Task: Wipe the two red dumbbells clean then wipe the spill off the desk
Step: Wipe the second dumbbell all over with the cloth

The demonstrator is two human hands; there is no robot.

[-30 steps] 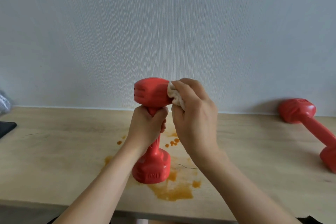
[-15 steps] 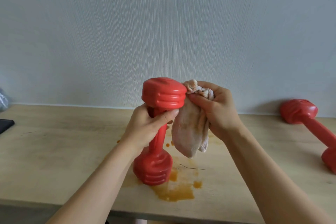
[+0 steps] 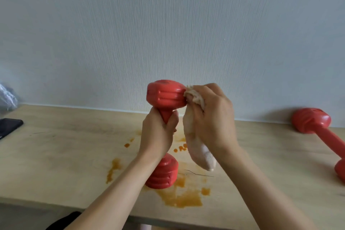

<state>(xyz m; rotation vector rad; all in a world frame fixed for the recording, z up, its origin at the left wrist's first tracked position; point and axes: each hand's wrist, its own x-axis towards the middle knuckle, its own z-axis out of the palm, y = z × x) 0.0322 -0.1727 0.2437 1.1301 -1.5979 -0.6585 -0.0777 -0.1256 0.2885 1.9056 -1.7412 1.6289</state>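
A red dumbbell [image 3: 165, 96] stands upright above the wooden desk [image 3: 65, 155], its lower head close over the orange spill [image 3: 182, 199]. My left hand [image 3: 158, 134] grips its handle. My right hand [image 3: 211, 117] holds a pale cloth [image 3: 199, 155] and presses its bunched top against the right side of the upper head; the rest of the cloth hangs down. A second red dumbbell [image 3: 317, 129] lies on the desk at the far right, against the wall.
A black phone [image 3: 8, 126] lies at the desk's left edge, and a grey crinkled bag [image 3: 7, 97] sits behind it. Orange drops [image 3: 127, 144] dot the desk around the spill. A thin dark thread [image 3: 197, 173] lies near the dumbbell's base.
My right hand has brought the cloth back against the dumbbell's upper head after lifting it off to regrip. The dumbbell has turned a little in my left hand.
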